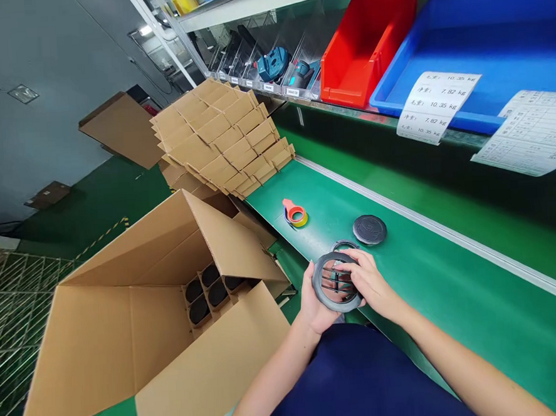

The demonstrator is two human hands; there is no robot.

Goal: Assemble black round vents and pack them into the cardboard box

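At lower centre, the left hand closes round the left rim of a slatted ring, likely to steady it; the right hand curls closed over its right rim, fingertips on the slats, apparently for control; one dark ring, one black disc and one tape dispenser lie just beyond; five round pieces show in the carton at left, presumably kept apart by dividers.

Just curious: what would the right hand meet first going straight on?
The right hand would first meet the black ring it touches; beyond, perhaps the left hand, though depth is unclear.
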